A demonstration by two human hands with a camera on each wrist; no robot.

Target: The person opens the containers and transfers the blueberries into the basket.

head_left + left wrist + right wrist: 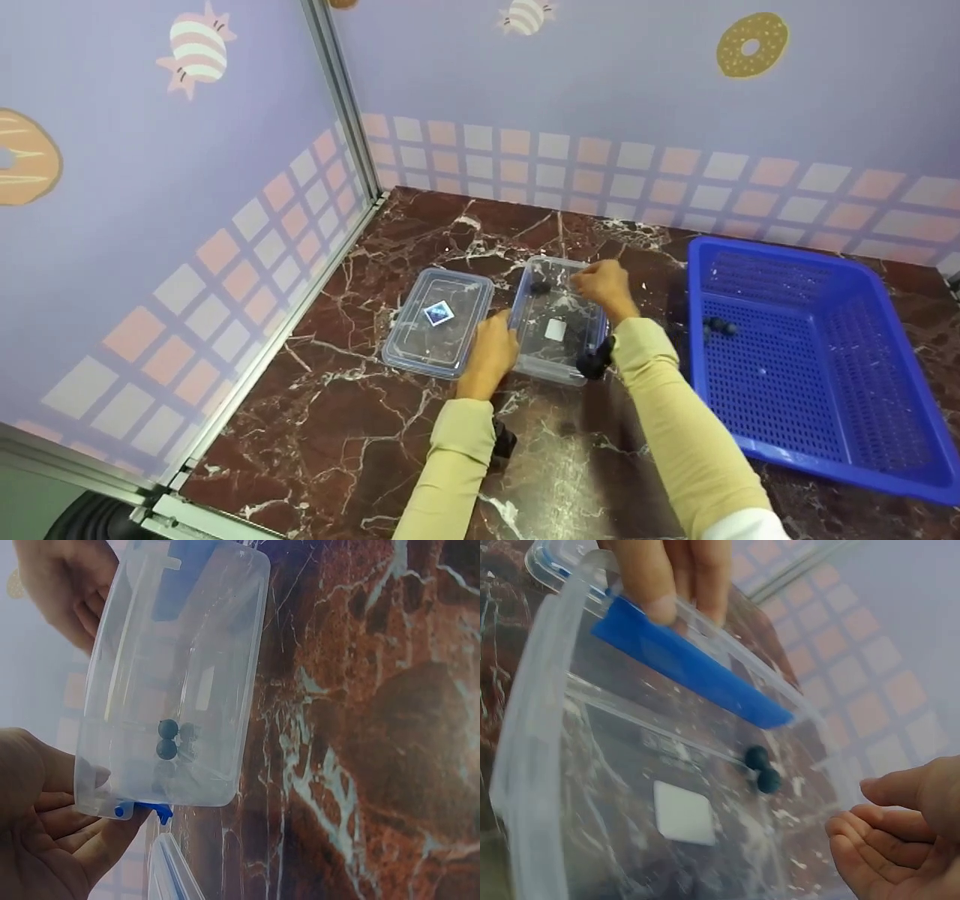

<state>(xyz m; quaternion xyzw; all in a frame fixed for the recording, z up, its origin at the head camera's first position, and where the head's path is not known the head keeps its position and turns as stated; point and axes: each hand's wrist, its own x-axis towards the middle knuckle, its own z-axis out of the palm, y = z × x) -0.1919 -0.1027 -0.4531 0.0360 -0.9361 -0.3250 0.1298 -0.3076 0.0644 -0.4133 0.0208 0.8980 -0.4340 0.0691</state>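
Note:
A clear plastic box (551,369) sits mid-table without its lid. My left hand (491,349) pinches its left wall, the thumb inside and the fingers outside, beside a blue latch (690,675). Two small dark green balls (166,739) lie together on the box floor near that wall; a white square (684,814) shows on the bottom. Over the far right part of the box hovers my right hand (609,289). In the right wrist view its fingers (881,836) are loosely bent, with nothing visible between them and the thumb.
A clear lid (416,322) with a blue diamond sticker (439,313) lies left of the box. At right stands a large blue perforated basket (862,375), with several dark balls (720,326) near its left side. Patterned walls border the marbled table (322,420).

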